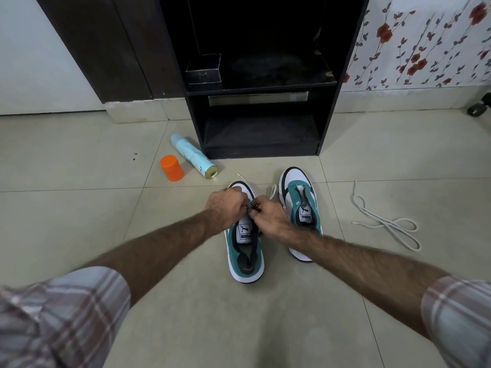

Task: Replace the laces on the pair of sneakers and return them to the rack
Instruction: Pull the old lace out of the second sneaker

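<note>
Tiled floor before rack. Left grip, right grip pinch lace over left sneaker; thread eyelets evenly, keep tension.

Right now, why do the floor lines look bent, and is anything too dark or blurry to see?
Head view: the wide lens bows the floor tile lines; the rack interior is nearly black, hiding detail; the wallpaper at top right is smeared; the hands and sneakers stay fairly sharp under soft, even light.
</note>
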